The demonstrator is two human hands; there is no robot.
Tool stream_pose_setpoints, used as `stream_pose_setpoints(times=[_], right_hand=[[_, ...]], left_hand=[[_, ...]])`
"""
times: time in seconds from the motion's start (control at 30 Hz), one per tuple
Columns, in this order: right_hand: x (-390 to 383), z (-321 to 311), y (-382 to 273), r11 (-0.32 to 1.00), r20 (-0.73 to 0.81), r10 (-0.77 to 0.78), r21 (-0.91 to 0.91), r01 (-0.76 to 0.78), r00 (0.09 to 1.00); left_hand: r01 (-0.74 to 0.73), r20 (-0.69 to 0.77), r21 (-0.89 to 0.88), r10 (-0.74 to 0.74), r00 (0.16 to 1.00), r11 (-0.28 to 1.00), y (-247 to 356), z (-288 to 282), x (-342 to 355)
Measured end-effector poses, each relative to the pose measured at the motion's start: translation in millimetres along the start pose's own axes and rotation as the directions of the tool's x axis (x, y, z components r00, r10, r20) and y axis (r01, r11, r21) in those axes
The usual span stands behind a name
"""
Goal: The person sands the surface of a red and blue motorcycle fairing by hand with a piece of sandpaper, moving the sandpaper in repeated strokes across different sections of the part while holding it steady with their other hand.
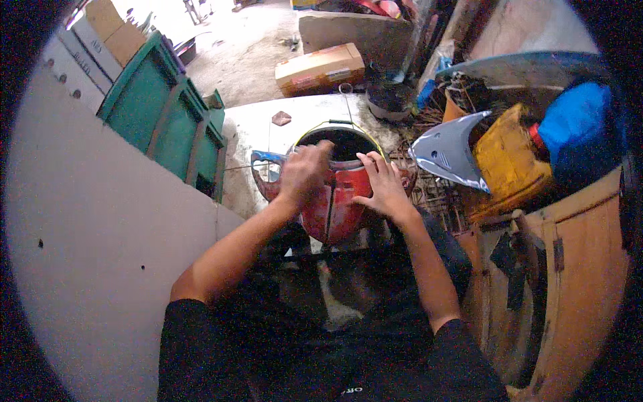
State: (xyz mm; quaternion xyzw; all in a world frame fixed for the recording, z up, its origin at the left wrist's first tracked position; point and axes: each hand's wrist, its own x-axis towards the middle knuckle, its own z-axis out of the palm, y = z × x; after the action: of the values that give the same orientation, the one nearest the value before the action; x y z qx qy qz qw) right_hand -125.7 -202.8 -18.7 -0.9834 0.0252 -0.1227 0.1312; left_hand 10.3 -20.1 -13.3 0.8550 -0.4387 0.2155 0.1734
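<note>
In front of me stands a red, scuffed panel-like piece (335, 211) with a dark seam down its middle and a dark upper edge. My left hand (305, 173) is at the upper left of this piece, its fingers smeared by motion. What that hand holds, if anything, does not show clearly. A blue looped handle (268, 158) sticks out left of it. My right hand (385, 186) rests on the red piece's upper right edge, fingers spread and thumb apart on the near face. Just behind is a dark bucket (341, 139) with a yellow rim and raised wire handle.
Green cabinet doors (157, 100) and a pale wall (100, 194) flank my left. A cardboard box (320, 69) lies beyond the white tiles (244, 124). To my right are a grey fairing-like panel (450, 153), a yellow jerrycan (512, 151) and a wooden cabinet (586, 261).
</note>
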Motion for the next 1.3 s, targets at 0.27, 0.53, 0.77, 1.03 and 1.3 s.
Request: stream_pose_setpoints(times=[0.27, 0.53, 0.77, 1.03, 1.3], right_hand=[[-5, 33, 8, 0.998, -0.160, 0.046, -0.030, -0.051, 0.986], [-3, 41, 10, 0.998, -0.208, 0.054, -0.023, -0.060, 0.977], [-4, 47, 20, 0.998, -0.292, 0.057, 0.054, -0.044, 0.955], [-2, 46, 10, 0.982, -0.224, 0.101, 0.177, -0.061, 0.969], [-1, 43, 1, 0.988, -0.262, 0.104, 0.135, -0.070, 0.959]], left_hand=[[-0.161, -0.135, -0.101, 0.147, 0.980, 0.982, 18, 23, -20], [0.204, -0.140, -0.168, -0.228, 0.964, 0.965, 3, 19, -11], [0.099, -0.064, 0.120, -0.092, 0.994, 0.988, 56, 19, -38], [0.392, -0.137, -0.083, -0.400, 0.906, 0.916, 58, 27, -66], [0.336, -0.226, -0.169, -0.368, 0.902, 0.927, 83, 31, -92]])
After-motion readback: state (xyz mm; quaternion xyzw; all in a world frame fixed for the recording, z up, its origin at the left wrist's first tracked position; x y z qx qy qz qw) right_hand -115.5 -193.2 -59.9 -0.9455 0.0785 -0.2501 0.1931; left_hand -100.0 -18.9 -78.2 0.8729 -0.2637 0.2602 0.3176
